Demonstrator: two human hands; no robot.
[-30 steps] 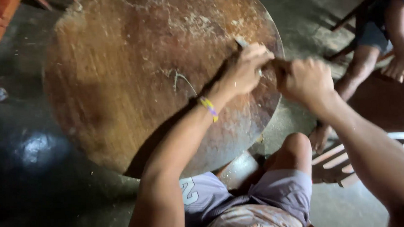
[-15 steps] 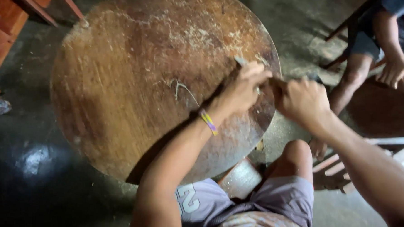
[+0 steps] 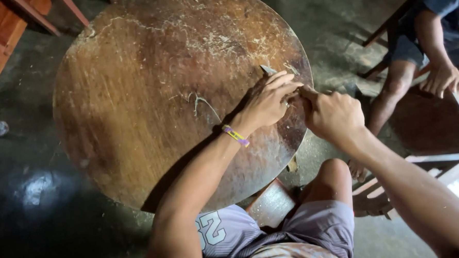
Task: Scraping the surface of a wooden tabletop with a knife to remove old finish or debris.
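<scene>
Both hands have stayed at the right rim of the round wooden tabletop (image 3: 150, 96) since the earlier frames, the view having merely shifted. Left hand (image 3: 269, 104) presses flat over a thin metal blade (image 3: 267, 69), fingers closed onto it, its grey tip jutting out toward the far-left. Right hand (image 3: 332, 114) is fisted tight, seemingly around the tool's near end, though what it clamps is hidden. Blade's long axis runs from the right hand up-left across the rim; the left hand lies nearer the tip. Another person's hand (image 3: 439, 78) rests at far right.
</scene>
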